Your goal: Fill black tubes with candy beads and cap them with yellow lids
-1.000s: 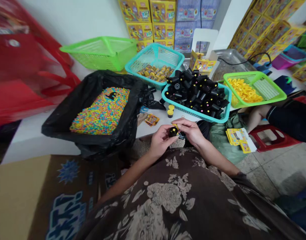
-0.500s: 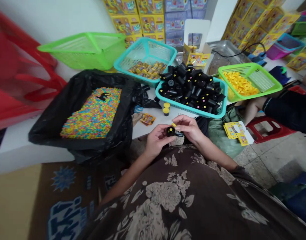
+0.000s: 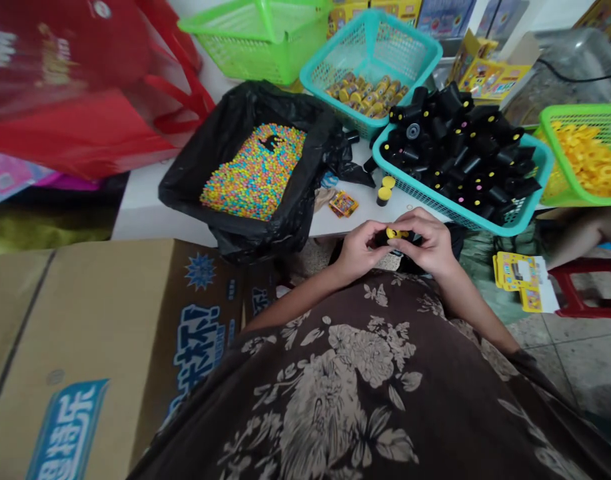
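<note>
My left hand (image 3: 360, 252) and my right hand (image 3: 428, 241) meet above my lap, in front of the table edge. Both are closed, fingertips pinching a small black and yellow plastic container (image 3: 396, 233) between them. Its yellow part faces up; fingers cover much of the black body. Just beyond my hands, a teal basket (image 3: 452, 222) is heaped with black plastic cylinders (image 3: 450, 143) bearing yellow or pink dots. A small black container with a yellow top (image 3: 384, 195) stands on the table, close to a yellow printed packet (image 3: 344, 204).
Left of my hands, a black-bag-lined bin (image 3: 185, 183) holds colourful candy beads (image 3: 258, 173). Behind are a second teal basket (image 3: 330, 100) with yellow-capped containers and a green basket (image 3: 270, 50). Yellow rings (image 3: 592, 160) fill another green basket at right. A cardboard box (image 3: 100, 313) stands left.
The view has swung left and down, so everything appears shifted right. Within my fingers the container has turned; its dotted black end no longer faces me and the yellow part shows more.
</note>
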### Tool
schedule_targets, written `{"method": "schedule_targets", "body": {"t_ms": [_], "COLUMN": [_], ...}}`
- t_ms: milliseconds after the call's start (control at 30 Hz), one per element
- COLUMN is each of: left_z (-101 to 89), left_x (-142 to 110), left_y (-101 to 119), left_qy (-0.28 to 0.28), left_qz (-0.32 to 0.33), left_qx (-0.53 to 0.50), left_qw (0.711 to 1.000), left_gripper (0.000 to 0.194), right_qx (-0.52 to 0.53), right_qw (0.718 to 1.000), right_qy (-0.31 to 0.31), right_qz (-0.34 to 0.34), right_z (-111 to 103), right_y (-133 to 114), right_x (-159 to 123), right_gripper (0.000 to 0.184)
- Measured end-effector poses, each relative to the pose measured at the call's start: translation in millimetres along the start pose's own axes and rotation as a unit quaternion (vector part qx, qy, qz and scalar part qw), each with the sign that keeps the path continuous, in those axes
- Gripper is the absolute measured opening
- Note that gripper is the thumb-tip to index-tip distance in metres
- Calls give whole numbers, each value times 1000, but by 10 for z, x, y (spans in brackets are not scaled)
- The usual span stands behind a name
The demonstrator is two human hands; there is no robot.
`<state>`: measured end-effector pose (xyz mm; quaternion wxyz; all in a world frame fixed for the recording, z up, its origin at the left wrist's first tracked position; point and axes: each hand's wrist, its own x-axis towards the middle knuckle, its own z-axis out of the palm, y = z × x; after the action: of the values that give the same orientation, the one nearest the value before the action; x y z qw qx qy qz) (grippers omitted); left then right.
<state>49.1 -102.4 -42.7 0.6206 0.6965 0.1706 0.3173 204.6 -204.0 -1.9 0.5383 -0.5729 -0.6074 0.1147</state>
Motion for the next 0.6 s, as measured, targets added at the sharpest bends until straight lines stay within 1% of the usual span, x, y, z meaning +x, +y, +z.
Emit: {"method": "schedule_targets", "body": {"t_ms": [167, 233, 333, 367, 433, 500, 533, 600], "left_z": [18, 19, 7, 3, -2, 3, 9, 23], "left_x": [-8, -17, -22, -18, 0, 26, 39, 63], "left_y": [-60, -58, -9, 16, 70, 119, 139, 171], "left_qy": [16, 22, 23, 15, -1, 5, 15, 31], "left_qz": [-9, -22, -45, -59, -101, -148, -166, -187], "left_qx": [-37, -65, -115, -141, -212, -272, -286, -284], "left_qw": [999, 997, 992, 988, 972, 951, 943, 940], "left_gripper": [39, 46, 58, 57, 49, 43, 43, 46], "right_qx": [0, 10, 19, 20, 18, 10, 6, 2], "right_qw": [1000, 1000, 999, 999, 999, 999, 999, 998], "right_qy": [10, 16, 5, 0, -5, -9, -12, -10], "right_qz": [13, 20, 31, 33, 34, 39, 45, 64], "right_z": [57, 90, 128, 137, 150, 164, 173, 197], "right_y": [44, 58, 71, 74, 83, 90, 90, 82], "right_x": [1, -7, -19, -22, -25, -30, -33, -46], "right_gripper": [16, 16, 16, 16, 15, 15, 15, 18]}}
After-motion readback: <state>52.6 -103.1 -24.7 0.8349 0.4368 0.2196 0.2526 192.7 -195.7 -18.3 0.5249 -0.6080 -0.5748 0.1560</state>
